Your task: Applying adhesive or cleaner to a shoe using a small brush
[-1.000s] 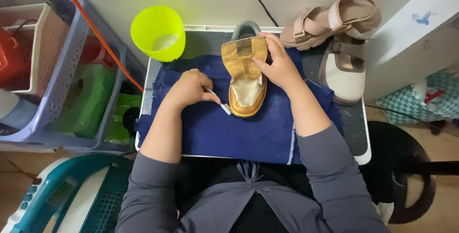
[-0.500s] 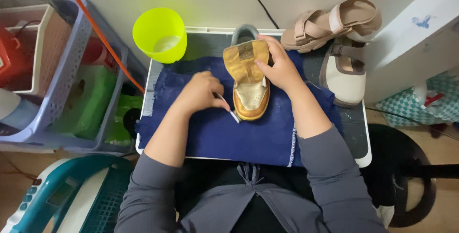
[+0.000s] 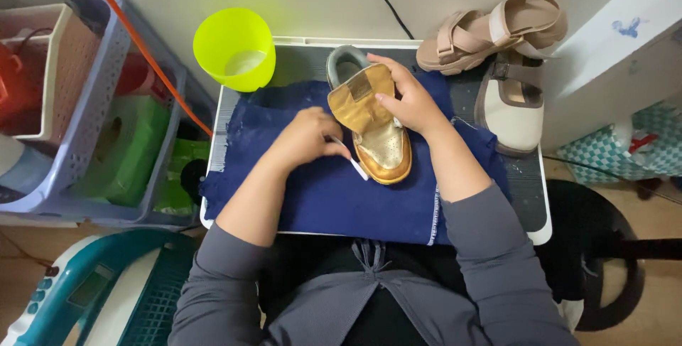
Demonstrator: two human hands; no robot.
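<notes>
A small gold shoe (image 3: 380,143) with a grey heel rim lies on a dark blue cloth (image 3: 320,190) spread over a small tray table (image 3: 543,229). My right hand (image 3: 405,101) rests on the shoe, fingers over its raised gold tongue, holding it in place. My left hand (image 3: 309,136) is closed around a thin white stick-like tool (image 3: 353,160) whose tip sits against the left side of the shoe near the toe.
A lime green cup (image 3: 234,47) stands at the table's back left. Two beige strap sandals (image 3: 490,30) (image 3: 513,101) sit at the back right. Lavender and pink baskets (image 3: 67,104) stand left; a teal basket (image 3: 106,296) is lower left. An orange cord (image 3: 142,47) crosses above the baskets.
The shoe has been turned slightly, its toe now pointing more to the lower right. My left hand with the white tool has shifted a little along the shoe's side.
</notes>
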